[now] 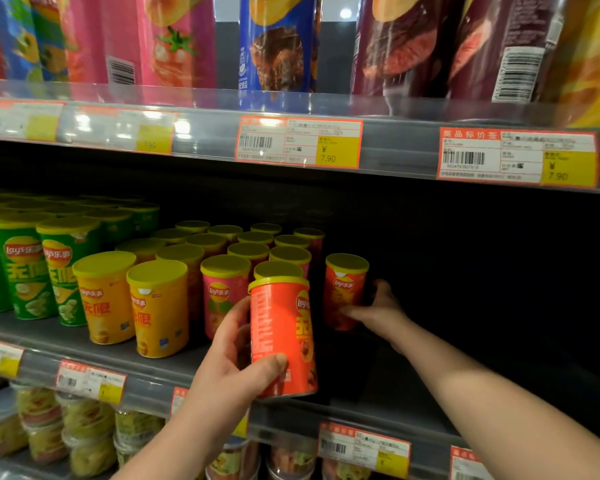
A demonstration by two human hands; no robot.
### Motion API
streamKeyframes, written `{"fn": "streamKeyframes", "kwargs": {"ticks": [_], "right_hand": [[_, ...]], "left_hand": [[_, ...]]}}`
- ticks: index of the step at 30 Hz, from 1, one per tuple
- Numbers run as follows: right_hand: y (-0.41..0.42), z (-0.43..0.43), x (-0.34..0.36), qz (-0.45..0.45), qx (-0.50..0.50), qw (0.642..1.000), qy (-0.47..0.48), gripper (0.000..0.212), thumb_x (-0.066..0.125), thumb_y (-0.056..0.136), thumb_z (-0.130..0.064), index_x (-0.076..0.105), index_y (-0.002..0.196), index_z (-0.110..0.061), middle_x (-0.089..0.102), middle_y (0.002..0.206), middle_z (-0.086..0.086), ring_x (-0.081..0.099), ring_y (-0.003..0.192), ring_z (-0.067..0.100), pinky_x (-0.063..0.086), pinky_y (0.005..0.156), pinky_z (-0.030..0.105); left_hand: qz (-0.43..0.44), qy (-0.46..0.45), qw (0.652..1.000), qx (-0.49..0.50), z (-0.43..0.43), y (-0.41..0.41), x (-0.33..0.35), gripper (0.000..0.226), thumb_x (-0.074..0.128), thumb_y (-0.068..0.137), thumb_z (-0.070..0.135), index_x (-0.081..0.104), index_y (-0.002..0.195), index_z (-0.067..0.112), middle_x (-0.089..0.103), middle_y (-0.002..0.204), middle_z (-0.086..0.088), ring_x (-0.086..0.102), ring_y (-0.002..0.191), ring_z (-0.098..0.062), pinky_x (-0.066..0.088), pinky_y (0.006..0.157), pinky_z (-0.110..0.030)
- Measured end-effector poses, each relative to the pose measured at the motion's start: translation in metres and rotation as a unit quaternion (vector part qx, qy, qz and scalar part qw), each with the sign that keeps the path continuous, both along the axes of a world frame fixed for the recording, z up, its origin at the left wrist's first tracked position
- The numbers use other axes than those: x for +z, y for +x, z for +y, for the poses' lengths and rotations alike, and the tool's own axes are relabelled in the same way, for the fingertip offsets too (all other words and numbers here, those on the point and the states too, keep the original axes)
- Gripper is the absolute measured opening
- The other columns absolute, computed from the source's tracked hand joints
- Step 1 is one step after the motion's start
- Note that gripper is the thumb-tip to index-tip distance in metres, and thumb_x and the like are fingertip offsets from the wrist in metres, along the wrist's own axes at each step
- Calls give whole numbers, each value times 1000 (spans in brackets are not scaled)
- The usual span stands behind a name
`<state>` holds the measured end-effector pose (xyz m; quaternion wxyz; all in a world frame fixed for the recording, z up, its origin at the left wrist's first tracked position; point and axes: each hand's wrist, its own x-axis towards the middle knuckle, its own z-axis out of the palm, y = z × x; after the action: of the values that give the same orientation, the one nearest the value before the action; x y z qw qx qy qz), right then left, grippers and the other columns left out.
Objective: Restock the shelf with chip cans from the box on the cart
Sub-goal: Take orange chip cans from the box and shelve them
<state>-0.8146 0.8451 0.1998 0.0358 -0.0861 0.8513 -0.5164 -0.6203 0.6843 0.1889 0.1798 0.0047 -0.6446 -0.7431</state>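
Head view: orange-red cylindrical chip can (283, 337), yellow plastic lid, Lay's logo, small print down its side. It is held over the front edge of the grey metal shelf (174, 368), not resting on it. Left hand (236, 355) is wrapped round it, thumb across the lower front, fingers behind. Long axis near upright, lid up. Second orange-red can (345, 291) stands upright further back on the shelf, right of the pink cans (222, 296). Right hand (378, 306) grips it, thumb on the front, fingers round the right side. Yellow cans (158, 306) and green cans (28, 268) stand toward the left end.
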Motion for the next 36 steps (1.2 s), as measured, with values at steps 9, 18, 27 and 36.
{"fn": "streamKeyframes", "kwargs": {"ticks": [9,18,27,36], "right_hand": [[67,36,29,-21,215,974,-73,48,68,74,-56,49,116,-39,60,122,-7,58,113,13,46,98,37],[59,64,27,23,103,993,-55,70,77,73,-23,38,131,-27,57,118,-7,56,101,4,46,91,27],[19,48,10,34,-67,997,0,91,80,74,-17,21,143,-13,43,141,12,44,130,30,39,102,41],[10,49,11,13,-61,997,51,84,73,79,-12,20,145,-13,40,144,13,41,132,29,38,103,39]], "left_hand": [[36,-52,995,-73,32,-29,6,81,80,49,42,36,114,64,54,125,11,64,107,-11,56,85,-32],[30,-425,904,42,35,-41,0,74,59,74,58,36,141,36,45,129,21,45,123,-1,40,99,-18],[101,-677,712,157,-29,-30,-48,56,30,89,66,71,75,30,67,76,12,66,68,-12,53,53,-21],[131,-708,683,128,-35,-24,-56,46,48,75,66,73,90,30,68,88,12,66,76,-11,54,59,-19]]}}
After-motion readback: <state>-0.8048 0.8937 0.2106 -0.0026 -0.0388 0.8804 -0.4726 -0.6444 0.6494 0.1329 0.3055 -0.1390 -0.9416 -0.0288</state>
